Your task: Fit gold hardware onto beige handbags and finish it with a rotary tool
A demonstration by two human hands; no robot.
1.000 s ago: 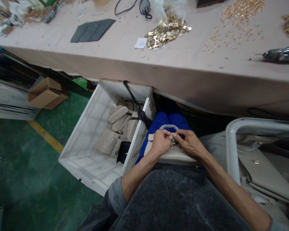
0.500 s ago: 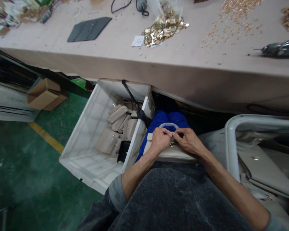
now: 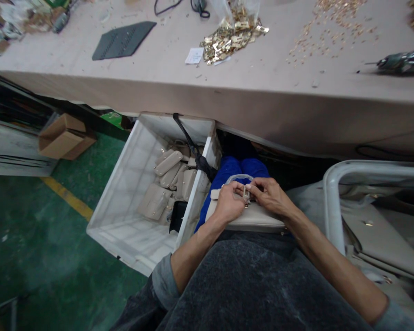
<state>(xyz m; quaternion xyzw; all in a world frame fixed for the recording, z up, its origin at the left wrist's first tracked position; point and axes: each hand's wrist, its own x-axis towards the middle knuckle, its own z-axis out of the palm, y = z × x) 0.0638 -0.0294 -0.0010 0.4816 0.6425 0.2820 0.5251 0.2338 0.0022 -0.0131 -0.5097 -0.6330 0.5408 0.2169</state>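
A beige handbag (image 3: 253, 219) lies across my lap, its top handle (image 3: 240, 176) arching up in what looks like clear wrapping. My left hand (image 3: 230, 202) is closed at the bag's front, thumb and fingertips pinching the small clasp piece (image 3: 245, 193). From the other side, my right hand (image 3: 271, 196) pinches the upper end of that same piece. Fingers partly cover it, so its exact shape is unclear. A small gold fitting shows on the bag just below my fingertips.
To the left stands a white bin (image 3: 113, 184) with several beige bags inside. A pale-rimmed container (image 3: 333, 202) with more bags is at right. On the worktable (image 3: 255, 76) lie gold metal fittings (image 3: 224, 43), a dark grey panel (image 3: 124, 40) and a power screwdriver (image 3: 403, 62).
My right hand has risen slightly, and the clasp piece now shows more upright between my fingertips. My left fingers have shifted a little around it. The bag stays on my lap.
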